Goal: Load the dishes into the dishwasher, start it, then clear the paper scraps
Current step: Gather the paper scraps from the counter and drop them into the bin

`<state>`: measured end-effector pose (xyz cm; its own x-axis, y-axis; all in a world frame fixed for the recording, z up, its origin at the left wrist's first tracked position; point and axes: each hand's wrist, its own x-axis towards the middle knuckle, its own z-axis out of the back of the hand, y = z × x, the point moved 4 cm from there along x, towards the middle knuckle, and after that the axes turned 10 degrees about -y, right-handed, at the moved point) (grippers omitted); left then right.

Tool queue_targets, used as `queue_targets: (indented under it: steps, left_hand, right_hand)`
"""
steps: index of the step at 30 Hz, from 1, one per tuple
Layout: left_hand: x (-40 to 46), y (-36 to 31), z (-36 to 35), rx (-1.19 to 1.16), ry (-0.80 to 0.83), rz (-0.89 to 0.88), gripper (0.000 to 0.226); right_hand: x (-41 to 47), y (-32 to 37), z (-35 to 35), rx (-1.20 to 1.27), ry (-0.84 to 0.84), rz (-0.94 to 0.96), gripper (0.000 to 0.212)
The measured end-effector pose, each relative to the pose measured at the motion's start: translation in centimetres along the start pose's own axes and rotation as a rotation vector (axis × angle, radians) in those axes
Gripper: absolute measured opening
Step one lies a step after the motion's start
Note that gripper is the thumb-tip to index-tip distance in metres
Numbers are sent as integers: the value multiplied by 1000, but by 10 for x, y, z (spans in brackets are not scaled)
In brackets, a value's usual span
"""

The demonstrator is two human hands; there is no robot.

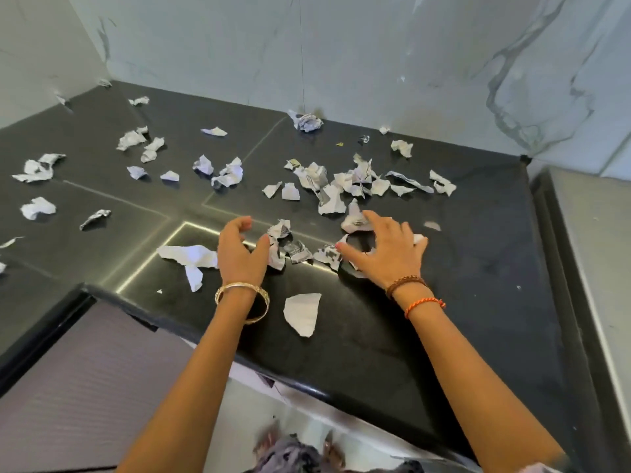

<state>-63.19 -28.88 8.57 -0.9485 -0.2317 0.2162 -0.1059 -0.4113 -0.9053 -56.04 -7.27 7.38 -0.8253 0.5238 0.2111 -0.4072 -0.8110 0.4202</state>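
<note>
Several torn and crumpled paper scraps lie scattered over a black stone counter [461, 302]. My left hand [239, 250] is over the counter with fingers loosely curved, its thumb against a small cluster of scraps [290, 247]. On the other side of that cluster, my right hand [386, 254] lies spread with fingers on the counter, touching scraps at its fingertips. A denser heap of scraps [341, 182] sits just beyond the hands. One flat scrap [302, 317] lies between my wrists near the front edge. No dishes or dishwasher are in view.
A marbled wall [375, 63] closes the counter's back and left sides. More scraps [37, 169] spread to the far left corner. A grey steel surface [597, 250] adjoins on the right. Below the inner counter edge are a ribbed dark panel [85, 387] and the floor.
</note>
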Motion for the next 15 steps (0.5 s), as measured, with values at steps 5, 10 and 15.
queue_targets:
  steps: [5, 10, 15]
  left_hand:
    - [16, -3, 2, -47, 36, -53, 31]
    - [25, 6, 12, -94, 111, -19, 29]
    - [28, 8, 24, -152, 81, -16, 24]
  right_hand:
    - [-9, 37, -15, 150, -104, 279, 57]
    - [-6, 68, -25, 237, -70, 221, 31]
    - [-5, 103, -31, 200, -6, 133, 58]
